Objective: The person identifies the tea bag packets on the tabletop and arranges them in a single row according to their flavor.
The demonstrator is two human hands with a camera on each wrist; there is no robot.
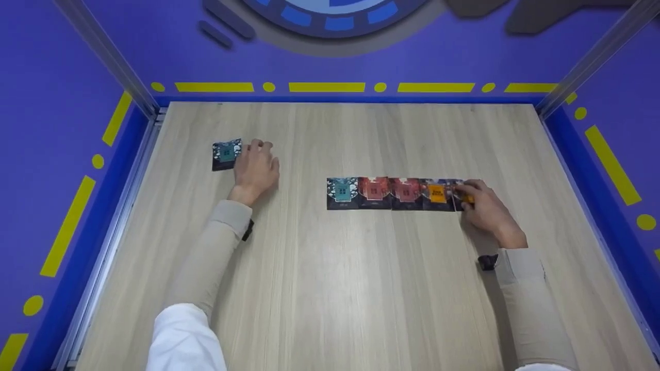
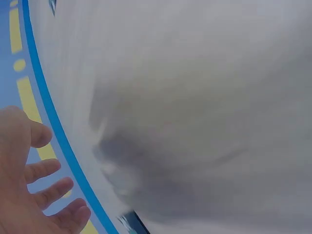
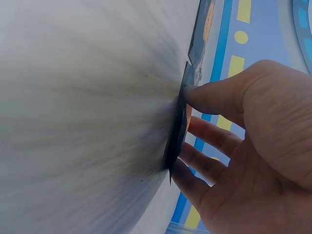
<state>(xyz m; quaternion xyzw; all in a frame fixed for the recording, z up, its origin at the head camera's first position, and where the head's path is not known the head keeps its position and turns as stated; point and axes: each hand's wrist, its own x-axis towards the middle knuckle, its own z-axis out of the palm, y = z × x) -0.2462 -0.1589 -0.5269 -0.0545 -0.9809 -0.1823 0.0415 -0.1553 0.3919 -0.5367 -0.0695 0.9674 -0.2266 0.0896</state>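
A row of small square sachets lies across the table, running from a teal sachet [image 1: 342, 192] through two red sachets [image 1: 374, 192] to an orange sachet [image 1: 437, 194]. At the row's right end, my right hand [image 1: 484, 208] holds another dark and orange sachet [image 1: 462, 195] with thumb and fingers, partly covering it. The right wrist view shows the thumb near its front edge, the sachet close against the table. Far left, my left hand [image 1: 257, 167] is beside a separate teal sachet [image 1: 225, 154], fingers loosely bent and spread; whether they touch it is unclear.
The wooden table [image 1: 309, 288] meets blue-purple walls [image 1: 330, 67] with yellow marks at the back and both sides. Metal posts [image 1: 103, 51] stand at the back corners. Dark straps [image 1: 488, 262] are on the wrists.
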